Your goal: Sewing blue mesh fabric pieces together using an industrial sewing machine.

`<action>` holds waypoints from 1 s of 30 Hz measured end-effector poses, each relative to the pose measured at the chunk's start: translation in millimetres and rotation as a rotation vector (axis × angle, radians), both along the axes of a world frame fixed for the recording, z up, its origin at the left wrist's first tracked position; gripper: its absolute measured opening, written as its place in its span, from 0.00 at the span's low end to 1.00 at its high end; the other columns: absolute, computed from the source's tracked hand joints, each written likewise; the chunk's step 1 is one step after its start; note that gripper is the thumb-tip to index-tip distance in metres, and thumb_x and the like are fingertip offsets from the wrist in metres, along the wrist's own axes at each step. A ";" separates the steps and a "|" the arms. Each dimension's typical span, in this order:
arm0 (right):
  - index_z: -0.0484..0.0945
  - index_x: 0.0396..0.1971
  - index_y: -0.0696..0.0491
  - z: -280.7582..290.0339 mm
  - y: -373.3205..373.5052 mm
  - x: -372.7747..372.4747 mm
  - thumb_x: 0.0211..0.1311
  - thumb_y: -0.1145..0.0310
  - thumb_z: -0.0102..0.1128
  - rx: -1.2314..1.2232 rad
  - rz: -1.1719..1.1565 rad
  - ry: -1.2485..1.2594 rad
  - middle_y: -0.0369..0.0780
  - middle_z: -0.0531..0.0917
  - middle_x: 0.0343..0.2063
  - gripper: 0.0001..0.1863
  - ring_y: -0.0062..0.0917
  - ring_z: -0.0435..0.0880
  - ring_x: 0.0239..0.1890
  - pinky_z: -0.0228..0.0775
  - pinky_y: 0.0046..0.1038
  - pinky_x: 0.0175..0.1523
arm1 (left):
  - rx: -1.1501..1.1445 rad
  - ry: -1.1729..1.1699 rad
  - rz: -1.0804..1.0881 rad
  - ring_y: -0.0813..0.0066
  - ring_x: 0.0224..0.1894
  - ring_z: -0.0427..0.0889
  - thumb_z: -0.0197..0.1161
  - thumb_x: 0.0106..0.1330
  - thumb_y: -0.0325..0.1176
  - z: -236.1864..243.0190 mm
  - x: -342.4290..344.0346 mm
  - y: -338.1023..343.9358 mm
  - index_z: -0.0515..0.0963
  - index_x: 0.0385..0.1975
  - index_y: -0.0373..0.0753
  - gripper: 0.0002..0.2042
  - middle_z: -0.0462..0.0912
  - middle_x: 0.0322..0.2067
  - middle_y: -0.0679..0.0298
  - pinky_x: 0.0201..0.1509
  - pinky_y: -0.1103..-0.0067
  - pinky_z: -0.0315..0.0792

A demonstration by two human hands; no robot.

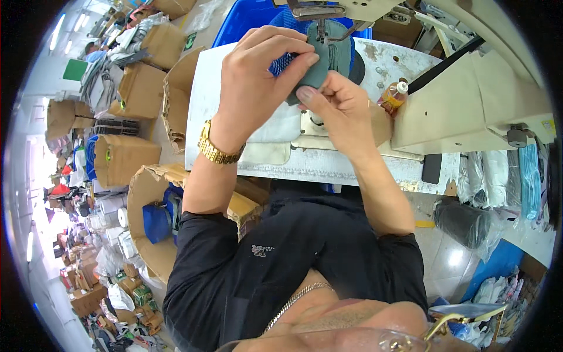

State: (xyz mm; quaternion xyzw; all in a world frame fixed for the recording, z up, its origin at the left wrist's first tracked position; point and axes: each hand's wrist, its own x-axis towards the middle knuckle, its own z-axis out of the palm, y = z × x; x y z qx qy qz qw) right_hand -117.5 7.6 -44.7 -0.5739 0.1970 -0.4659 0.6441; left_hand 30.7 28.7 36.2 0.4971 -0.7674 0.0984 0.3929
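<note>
Cloth pinched in both hands, I work at the needle end of a sewing machine [463,97]. My left hand [255,79] grips the grey-green piece [315,73] between thumb and fingers from its left; my right hand [346,114], thumb uppermost, closes on its lower edge. The piece stands just beneath the presser foot [321,32], over the table; whether the foot bears on it, I cannot tell. Blue mesh [280,64] shows behind my left fingers.

Room is tight ahead, where the foot sits close to my left fingertips. To the right, a bottle [394,98] stands between my right hand and the machine's pillar, narrowing that side. Bare table lies between my left wrist, with its gold watch [220,144], and the left edge. The front edge, marked with a ruler strip [305,171], runs beneath my forearms.

The white table [205,88] is scuffed and speckled; a dark slab [432,168] lies near its front right. A blue bin [237,22] sits beyond the far edge. An open carton [143,199] holding blue cloth [157,224] stands at left, bagged goods [463,223] at right. Farther off, cartons [126,161] and heaped material crowd the left of the room.
</note>
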 end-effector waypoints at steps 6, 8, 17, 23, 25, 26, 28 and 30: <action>0.72 0.21 0.55 7.3 1.9 6.5 0.61 0.70 0.66 0.005 -0.077 -0.049 0.24 0.69 0.17 0.13 0.06 0.58 0.21 0.48 0.16 0.23 | -0.032 0.167 -0.143 0.70 0.34 0.85 0.71 0.55 0.29 -6.8 14.6 -13.3 0.85 0.31 0.35 0.07 0.86 0.33 0.61 0.40 0.80 0.77; 0.72 0.21 0.56 2.5 -1.4 8.6 0.61 0.69 0.66 -0.044 -0.084 -0.018 0.24 0.68 0.16 0.13 0.07 0.58 0.21 0.48 0.17 0.23 | 0.001 0.273 -0.179 0.73 0.32 0.83 0.71 0.56 0.31 -9.0 15.9 -18.6 0.85 0.30 0.35 0.07 0.85 0.31 0.62 0.37 0.81 0.76; 0.76 0.29 0.57 13.1 2.0 8.7 0.66 0.65 0.61 0.127 -0.056 -0.190 0.32 0.79 0.22 0.11 0.14 0.79 0.25 0.71 0.18 0.30 | 0.142 0.389 -0.184 0.79 0.32 0.80 0.73 0.55 0.33 -13.2 17.1 -28.8 0.82 0.28 0.35 0.09 0.82 0.29 0.66 0.36 0.82 0.74; 0.76 0.42 0.59 4.0 -2.9 8.6 0.70 0.63 0.56 0.250 -0.030 -0.409 0.40 0.84 0.33 0.13 0.21 0.85 0.34 0.81 0.24 0.41 | 0.171 0.391 -0.230 0.77 0.40 0.81 0.71 0.56 0.29 -13.3 16.5 -23.3 0.81 0.35 0.38 0.09 0.82 0.38 0.66 0.41 0.79 0.77; 0.76 0.39 0.57 5.3 -0.4 12.3 0.70 0.65 0.55 0.257 -0.038 -0.426 0.39 0.84 0.32 0.10 0.23 0.86 0.35 0.82 0.27 0.42 | 0.172 0.403 -0.234 0.76 0.40 0.81 0.71 0.57 0.29 -13.8 16.6 -22.0 0.82 0.35 0.38 0.08 0.82 0.38 0.66 0.42 0.79 0.77; 0.76 0.37 0.55 5.9 0.8 13.0 0.71 0.66 0.53 0.265 -0.048 -0.442 0.38 0.84 0.30 0.08 0.24 0.86 0.35 0.82 0.29 0.42 | 0.174 0.416 -0.239 0.76 0.40 0.81 0.71 0.57 0.29 -13.8 16.5 -21.6 0.82 0.35 0.38 0.08 0.82 0.38 0.65 0.42 0.79 0.77; 0.76 0.38 0.56 8.1 0.9 12.0 0.70 0.68 0.54 0.267 -0.054 -0.435 0.38 0.84 0.30 0.07 0.24 0.86 0.35 0.82 0.29 0.42 | 0.172 0.403 -0.246 0.76 0.40 0.81 0.71 0.58 0.29 -14.8 17.5 -23.3 0.82 0.35 0.38 0.08 0.82 0.38 0.65 0.43 0.78 0.77; 0.76 0.38 0.56 8.5 0.5 11.2 0.69 0.69 0.56 0.270 -0.059 -0.426 0.38 0.84 0.31 0.06 0.24 0.86 0.35 0.82 0.29 0.42 | 0.170 0.391 -0.251 0.76 0.41 0.81 0.70 0.58 0.29 -15.4 19.0 -24.8 0.82 0.36 0.38 0.08 0.82 0.38 0.65 0.43 0.78 0.78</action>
